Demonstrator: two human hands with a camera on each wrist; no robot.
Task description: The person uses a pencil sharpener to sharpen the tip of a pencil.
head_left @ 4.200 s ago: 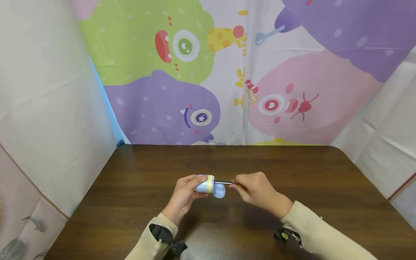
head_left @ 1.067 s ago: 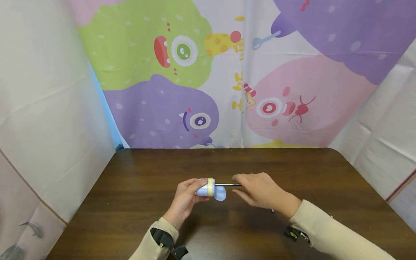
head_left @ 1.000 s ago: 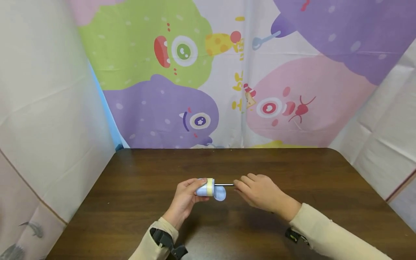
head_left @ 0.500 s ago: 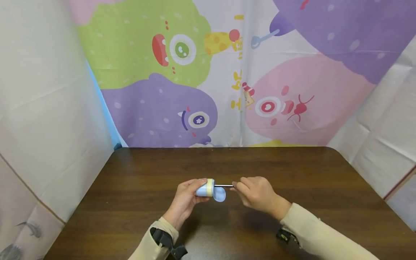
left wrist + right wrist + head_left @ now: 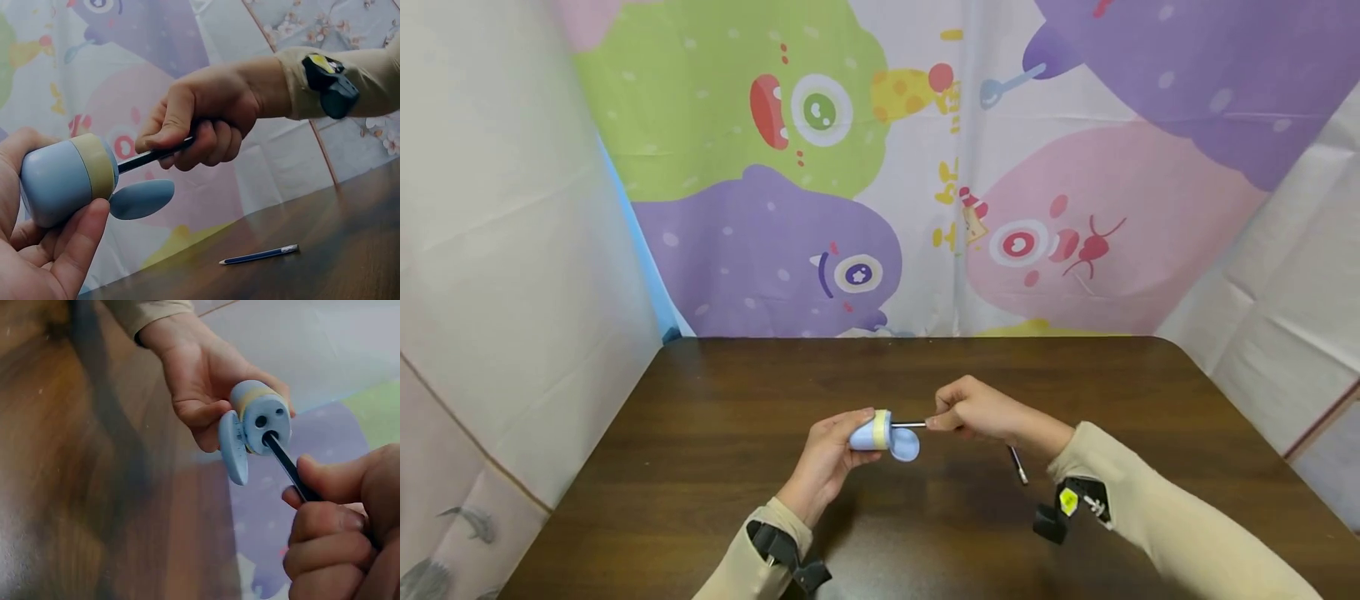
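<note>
My left hand (image 5: 826,454) grips a blue pencil sharpener (image 5: 862,433) with a yellow band, tipped on its side so its holed end faces right. The sharpener's flip lid (image 5: 905,445) hangs open below that end. In the right wrist view the end face (image 5: 279,419) has three holes, and a dark pencil (image 5: 289,465) is inserted in the lowest one. My right hand (image 5: 981,408) holds this pencil, thumb on top and fingers curled round it. The pencil's tip is hidden inside the sharpener. Both hands are raised over the table.
A second dark pencil (image 5: 259,254) with a pale end lies on the brown table (image 5: 737,500), below and behind my right wrist. A cartoon-print curtain (image 5: 775,250) hangs at the table's far edge, and pale cloths hang at both sides.
About a second ago my right fingers loosened on the pencil and then closed again. Since then the right hand has rotated and risen slightly, uncovering the pencil on the table. The left hand stays nearly still.
</note>
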